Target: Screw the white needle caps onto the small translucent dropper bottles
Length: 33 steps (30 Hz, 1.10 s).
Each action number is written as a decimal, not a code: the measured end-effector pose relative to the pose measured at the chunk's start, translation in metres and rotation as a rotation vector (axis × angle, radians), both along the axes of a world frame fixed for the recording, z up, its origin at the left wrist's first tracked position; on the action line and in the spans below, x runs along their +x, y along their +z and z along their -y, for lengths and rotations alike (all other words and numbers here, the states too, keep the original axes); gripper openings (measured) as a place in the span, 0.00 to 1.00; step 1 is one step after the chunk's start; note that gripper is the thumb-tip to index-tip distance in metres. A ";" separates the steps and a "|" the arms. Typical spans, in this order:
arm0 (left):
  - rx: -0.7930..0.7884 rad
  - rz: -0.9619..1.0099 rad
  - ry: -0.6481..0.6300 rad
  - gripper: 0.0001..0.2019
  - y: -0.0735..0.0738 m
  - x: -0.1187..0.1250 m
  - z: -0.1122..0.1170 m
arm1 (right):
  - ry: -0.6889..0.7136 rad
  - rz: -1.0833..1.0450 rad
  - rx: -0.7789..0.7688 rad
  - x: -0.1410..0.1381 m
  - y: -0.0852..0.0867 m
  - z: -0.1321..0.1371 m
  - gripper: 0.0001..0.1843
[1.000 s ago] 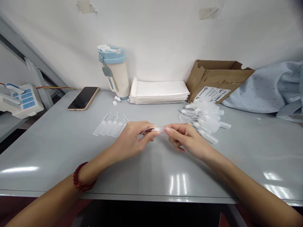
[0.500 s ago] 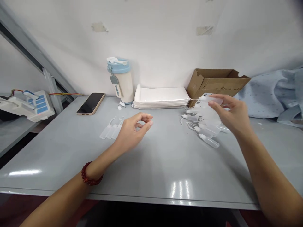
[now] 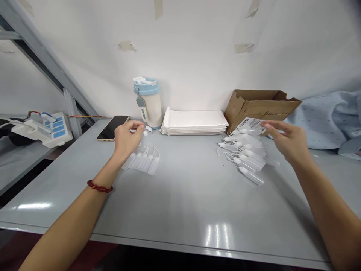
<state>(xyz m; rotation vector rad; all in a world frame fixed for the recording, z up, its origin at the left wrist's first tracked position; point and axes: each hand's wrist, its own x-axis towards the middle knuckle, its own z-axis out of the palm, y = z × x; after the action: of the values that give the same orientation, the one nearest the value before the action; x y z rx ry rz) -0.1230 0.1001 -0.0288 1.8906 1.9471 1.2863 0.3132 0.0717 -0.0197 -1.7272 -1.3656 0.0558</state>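
Along the foot of a white wall (image 3: 197, 56) runs a grey, glossy counter (image 3: 180, 203); bright reflections lie near its front edge. Pale blue fabric (image 3: 324, 116), loosely bunched, at far right rear. Cardboard box (image 3: 266, 110) beside it, top flaps up, printed label (image 3: 248, 125) on the side facing the camera. Stack of white envelopes (image 3: 194, 122) lies flat just left of the box, against the wall. Cream tumbler (image 3: 153, 111) with a blue lid upright near the stack's left end. White power strip (image 3: 58, 131) with blue panels, plugs inserted, beyond the counter's left edge.

Pile of translucent bottles (image 3: 252, 157), thin white loops at their necks, heaped loosely on the counter in front of the box. Right hand (image 3: 293, 141) raised at the pile's right rear, thumb and index drawn close in a pinch; cannot tell whether anything is between the tips. Left hand (image 3: 125, 141) at left rear, thumb and index curved toward each other beside the tumbler's base; contents, if any, cannot be determined.

Dark-screened phone (image 3: 111, 128) lies flat, partly hidden by the left hand. Row of translucent bottles (image 3: 146, 164) side by side in front of that hand, loops toward the wall, leftmost partly covered by the forearm. Red beaded bracelet (image 3: 99, 187) on the left wrist. Small white pieces (image 3: 148, 129) on the counter, just beside the left fingertips; contact unclear.
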 end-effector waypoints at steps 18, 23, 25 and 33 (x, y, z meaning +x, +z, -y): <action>-0.210 -0.230 -0.150 0.16 -0.027 -0.027 -0.033 | 0.086 0.096 0.262 -0.059 0.002 0.032 0.10; -0.232 -0.213 -0.165 0.13 -0.027 -0.027 -0.033 | 0.318 0.125 0.168 -0.093 -0.011 0.041 0.09; -0.236 -0.203 -0.172 0.11 -0.026 -0.026 -0.033 | 0.481 0.143 0.103 -0.112 -0.017 0.043 0.08; -0.245 -0.197 -0.206 0.08 -0.030 -0.019 -0.029 | 1.016 0.289 -0.146 -0.217 -0.034 0.047 0.20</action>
<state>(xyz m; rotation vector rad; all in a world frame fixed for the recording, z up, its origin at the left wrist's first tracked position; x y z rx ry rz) -0.1419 0.1292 -0.0585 2.0876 1.8357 0.7937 0.0965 0.0248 -0.0537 -1.0026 -2.3788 0.4910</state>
